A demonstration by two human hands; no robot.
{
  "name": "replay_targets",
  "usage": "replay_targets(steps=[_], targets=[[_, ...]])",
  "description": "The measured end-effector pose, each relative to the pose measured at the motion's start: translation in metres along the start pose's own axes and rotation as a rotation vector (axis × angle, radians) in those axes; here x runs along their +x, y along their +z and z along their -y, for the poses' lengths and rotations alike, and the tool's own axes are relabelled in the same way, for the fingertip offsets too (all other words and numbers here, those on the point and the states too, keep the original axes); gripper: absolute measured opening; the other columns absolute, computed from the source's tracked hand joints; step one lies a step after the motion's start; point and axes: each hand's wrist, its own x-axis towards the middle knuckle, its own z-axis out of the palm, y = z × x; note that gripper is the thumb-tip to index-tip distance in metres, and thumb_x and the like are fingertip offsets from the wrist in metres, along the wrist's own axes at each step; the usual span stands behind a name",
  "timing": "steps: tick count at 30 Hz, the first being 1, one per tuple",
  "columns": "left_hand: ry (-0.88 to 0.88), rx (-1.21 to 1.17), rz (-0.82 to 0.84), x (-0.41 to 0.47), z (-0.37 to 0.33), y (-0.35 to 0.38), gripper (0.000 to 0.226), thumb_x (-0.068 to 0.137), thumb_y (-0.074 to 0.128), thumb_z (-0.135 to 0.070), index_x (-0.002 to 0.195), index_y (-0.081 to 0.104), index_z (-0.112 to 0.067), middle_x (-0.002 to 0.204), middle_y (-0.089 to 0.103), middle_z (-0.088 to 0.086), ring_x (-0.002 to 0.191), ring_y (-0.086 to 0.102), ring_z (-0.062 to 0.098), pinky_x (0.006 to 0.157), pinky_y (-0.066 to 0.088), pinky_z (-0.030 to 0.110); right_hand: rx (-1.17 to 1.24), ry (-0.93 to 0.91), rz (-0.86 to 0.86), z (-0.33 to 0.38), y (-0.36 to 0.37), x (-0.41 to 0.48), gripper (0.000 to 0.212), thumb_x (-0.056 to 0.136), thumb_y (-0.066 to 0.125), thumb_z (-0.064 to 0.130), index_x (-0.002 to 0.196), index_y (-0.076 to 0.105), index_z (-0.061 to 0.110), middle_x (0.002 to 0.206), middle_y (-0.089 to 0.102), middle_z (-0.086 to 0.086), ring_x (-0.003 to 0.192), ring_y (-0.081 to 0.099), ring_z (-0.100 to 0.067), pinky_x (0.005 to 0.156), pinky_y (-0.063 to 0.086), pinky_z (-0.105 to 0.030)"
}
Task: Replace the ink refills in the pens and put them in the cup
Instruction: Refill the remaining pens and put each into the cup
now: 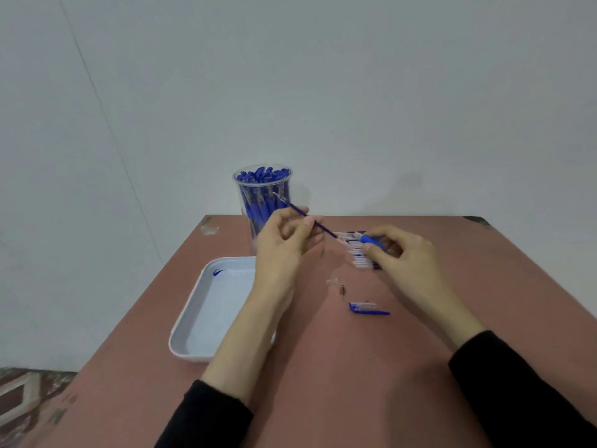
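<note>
The left hand (284, 236) pinches the thin blue refill (324, 228) in its fingers (303, 226), above the desk (339, 357) and before the cup (258, 205) full of pens. The right hand (399, 255) grips the pen barrel (369, 239) near the refill's lower end.

A plain indoor room, home or office unclear: a bare pale wall (323, 76) behind a reddish-brown worktop (323, 367), patterned floor (22, 396) lower left, a cup (255, 218) crammed with pens (261, 174), a white tray (206, 305).
</note>
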Motion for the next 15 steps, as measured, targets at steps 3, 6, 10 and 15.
replay_targets(steps=[3, 6, 10, 15], targets=[[0.033, -0.100, -0.037, 0.003, 0.010, 0.006, 0.008, 0.095, 0.051, -0.003, 0.096, 0.052, -0.011, 0.080, 0.063, 0.012, 0.076, 0.068, 0.021, 0.079, 0.058, 0.032, -0.001, -0.028, 0.018, -0.006, -0.004, -0.002, 0.010, 0.085, 0.068, 0.016, 0.088, 0.071, 0.025, 0.075, 0.064, 0.020, 0.070, 0.056, 0.006, 0.064, 0.038, -0.010], [0.045, -0.147, -0.028, 0.006, 0.012, 0.005, 0.006, 0.096, 0.050, -0.005, 0.098, 0.050, -0.011, 0.085, 0.061, 0.017, 0.083, 0.068, 0.028, 0.075, 0.058, 0.030, 0.005, -0.055, 0.017, -0.006, -0.005, -0.001, 0.012, 0.084, 0.068, 0.013, 0.087, 0.071, 0.025, 0.080, 0.067, 0.018, 0.073, 0.059, 0.001, 0.069, 0.045, -0.017], [0.044, -0.155, -0.028, 0.008, 0.014, 0.004, 0.006, 0.096, 0.048, -0.003, 0.100, 0.048, -0.008, 0.083, 0.062, 0.013, 0.083, 0.068, 0.028, 0.074, 0.058, 0.028, 0.049, -0.076, 0.009, -0.003, -0.005, 0.000, 0.013, 0.084, 0.067, 0.012, 0.088, 0.071, 0.024, 0.085, 0.068, 0.018, 0.076, 0.060, 0.001, 0.069, 0.043, -0.011], [0.040, -0.157, -0.033, 0.008, 0.015, 0.002, 0.005, 0.097, 0.047, -0.002, 0.101, 0.046, -0.005, 0.086, 0.061, 0.016, 0.083, 0.068, 0.027, 0.076, 0.058, 0.027, 0.076, -0.085, 0.000, 0.000, -0.004, 0.000, 0.015, 0.085, 0.067, 0.010, 0.088, 0.070, 0.024, 0.088, 0.069, 0.016, 0.078, 0.061, 0.002, 0.070, 0.044, -0.011]])
